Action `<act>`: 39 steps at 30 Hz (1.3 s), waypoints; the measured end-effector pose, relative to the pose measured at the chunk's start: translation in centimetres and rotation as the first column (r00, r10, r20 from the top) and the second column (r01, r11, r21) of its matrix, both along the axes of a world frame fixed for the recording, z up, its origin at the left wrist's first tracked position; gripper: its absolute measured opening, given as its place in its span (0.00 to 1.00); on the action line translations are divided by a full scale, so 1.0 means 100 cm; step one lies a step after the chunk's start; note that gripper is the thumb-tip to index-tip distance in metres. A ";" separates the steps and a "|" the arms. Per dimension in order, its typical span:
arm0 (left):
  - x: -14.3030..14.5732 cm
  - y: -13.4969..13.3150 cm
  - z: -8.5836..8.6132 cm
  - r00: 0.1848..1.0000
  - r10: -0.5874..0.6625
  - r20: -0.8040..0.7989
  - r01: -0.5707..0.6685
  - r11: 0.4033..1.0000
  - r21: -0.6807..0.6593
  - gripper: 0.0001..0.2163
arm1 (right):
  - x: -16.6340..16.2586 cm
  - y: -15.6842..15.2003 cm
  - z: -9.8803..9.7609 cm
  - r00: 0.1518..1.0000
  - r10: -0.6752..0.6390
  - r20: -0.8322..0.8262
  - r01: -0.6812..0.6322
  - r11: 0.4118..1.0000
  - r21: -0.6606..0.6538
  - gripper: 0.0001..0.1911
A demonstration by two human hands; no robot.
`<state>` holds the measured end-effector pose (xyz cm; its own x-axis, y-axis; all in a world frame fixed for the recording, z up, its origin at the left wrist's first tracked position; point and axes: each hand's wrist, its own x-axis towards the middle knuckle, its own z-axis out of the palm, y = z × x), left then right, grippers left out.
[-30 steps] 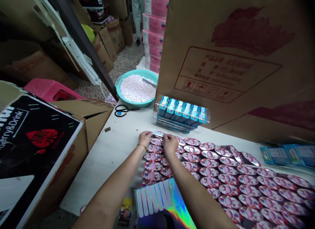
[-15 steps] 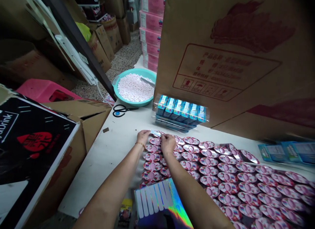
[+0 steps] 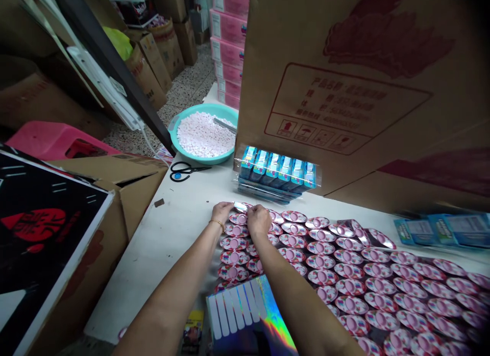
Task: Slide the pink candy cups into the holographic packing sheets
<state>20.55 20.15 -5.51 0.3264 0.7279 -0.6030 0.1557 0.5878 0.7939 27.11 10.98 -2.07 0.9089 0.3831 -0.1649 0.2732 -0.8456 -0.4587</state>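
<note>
My left hand (image 3: 222, 211) and my right hand (image 3: 259, 219) meet at the far left corner of a spread of several pink oval packs (image 3: 337, 267) lying in rows on the white table (image 3: 179, 228). Both hands are closed in a pinch on one oval pack (image 3: 241, 207) with a shiny silver face, the left at its left end and the right at its right end. A thin gold bracelet circles my left wrist. A holographic sheet (image 3: 248, 315) with white strips lies near the table's front edge between my forearms.
A teal basin of small white pieces (image 3: 202, 134) and black scissors (image 3: 184, 170) sit at the far left. A wrapped bundle of blue boxes (image 3: 277, 172) leans against a big cardboard carton (image 3: 344, 85). More blue boxes (image 3: 440, 229) lie at the right. Open cartons (image 3: 126, 193) flank the left.
My hands stay pinched on the same silver-faced pack at the corner of the spread. The view has drifted slightly, nothing else has moved.
</note>
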 end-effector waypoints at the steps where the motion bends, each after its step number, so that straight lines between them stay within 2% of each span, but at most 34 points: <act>1: 0.001 0.000 -0.001 1.000 -0.002 0.002 0.002 1.000 -0.003 0.08 | 0.001 0.000 0.000 1.000 -0.005 0.006 0.005 1.000 -0.006 0.09; 8: 0.002 0.001 -0.003 1.000 -0.013 0.021 0.014 0.999 -0.029 0.10 | 0.005 -0.003 -0.002 0.999 -0.026 -0.035 0.026 1.000 0.001 0.08; 16: 0.002 0.001 -0.005 0.998 -0.010 0.061 0.014 0.998 -0.067 0.13 | 0.008 -0.007 -0.006 0.995 -0.037 -0.091 0.050 0.988 0.145 0.06; 18: 0.002 0.001 -0.006 0.998 -0.009 0.063 0.013 0.997 -0.071 0.14 | 0.009 -0.011 -0.006 0.994 -0.004 -0.107 0.026 0.979 0.204 0.08; 20: 0.001 0.002 -0.008 0.998 -0.009 0.066 0.014 0.997 -0.074 0.14 | 0.009 -0.018 -0.004 0.996 0.084 -0.034 -0.074 0.968 0.242 0.12; 22: 0.000 0.002 -0.010 0.997 -0.011 0.071 0.016 0.997 -0.077 0.15 | 0.009 -0.026 0.000 0.967 0.230 0.112 -0.248 0.950 0.188 0.15; 25: -0.001 0.002 -0.013 0.997 -0.017 0.071 0.023 0.996 -0.084 0.15 | 0.008 -0.039 0.007 0.860 0.446 0.246 -0.454 0.891 -0.028 0.19; 28: 0.000 0.003 -0.015 0.997 -0.026 0.069 0.033 0.995 -0.090 0.15 | 0.005 -0.047 0.010 0.794 0.554 0.251 -0.521 0.832 -0.191 0.21; 30: 0.000 0.004 -0.016 0.997 -0.029 0.067 0.035 0.995 -0.091 0.16 | 0.005 -0.050 0.008 0.776 0.579 0.249 -0.536 0.814 -0.223 0.22; 32: 0.000 0.005 -0.018 0.998 -0.027 0.059 0.032 0.995 -0.091 0.16 | 0.005 -0.050 0.005 0.799 0.543 0.257 -0.512 0.840 -0.182 0.21; 35: 0.000 0.005 -0.019 0.998 -0.022 0.050 0.027 0.996 -0.090 0.16 | 0.010 -0.045 -0.001 0.893 0.386 0.233 -0.387 0.921 -0.044 0.15; 39: 0.000 0.004 -0.016 0.998 -0.024 0.058 0.029 0.996 -0.089 0.14 | 0.016 -0.032 -0.004 0.968 0.245 0.060 -0.248 0.968 0.049 0.13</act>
<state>20.53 20.60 -7.14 0.3802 0.6623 -0.6456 0.1280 0.6536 0.7459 28.74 7.79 -2.44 0.7923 0.6033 -0.0913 0.4947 -0.7227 -0.4827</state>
